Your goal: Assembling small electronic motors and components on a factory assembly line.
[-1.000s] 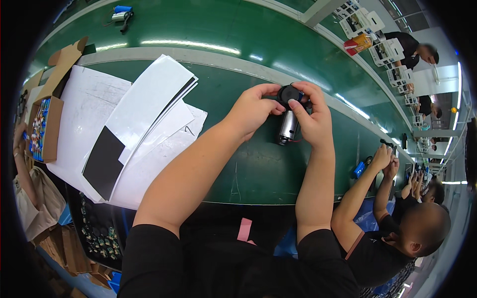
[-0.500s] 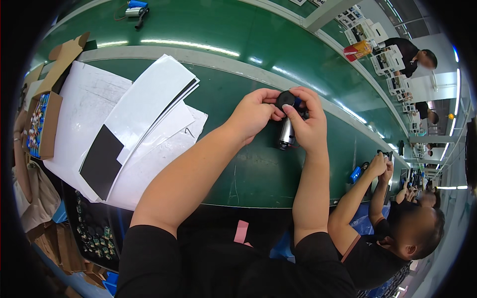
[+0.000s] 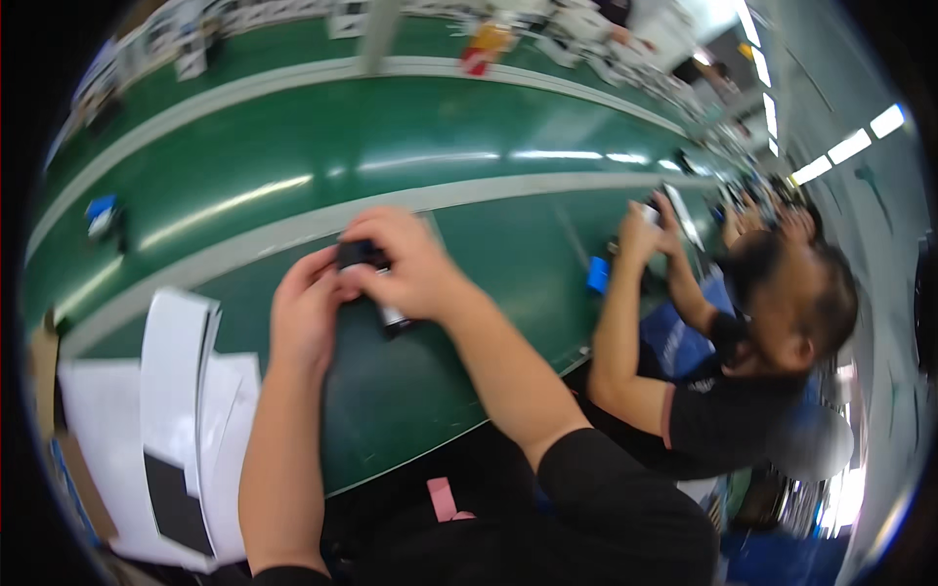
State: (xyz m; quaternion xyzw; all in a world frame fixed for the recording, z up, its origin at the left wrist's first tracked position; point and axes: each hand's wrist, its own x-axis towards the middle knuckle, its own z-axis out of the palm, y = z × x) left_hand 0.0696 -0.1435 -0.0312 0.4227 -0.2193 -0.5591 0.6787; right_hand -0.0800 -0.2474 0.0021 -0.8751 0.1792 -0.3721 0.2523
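Both my hands are closed around a small black-and-silver device above the green table. It has a dark, rounded head at the top and a silver cylindrical body that slants down toward the right. My left hand grips the head from the left, its thumb and fingertips pressed in. From the right, my right hand wraps over the head with its thumb across the front. Fingers hide much of the device, and motion blurs the picture.
White sheets with a black patch lie at left, beside a cardboard box. A blue-and-silver part sits far left. At right, a co-worker handles something near a blue item. A metal strip crosses the table.
My view has swung to the right, so hands, papers and table appear farther left. Both hands still hold the device. The co-worker now shows larger and nearer the middle.
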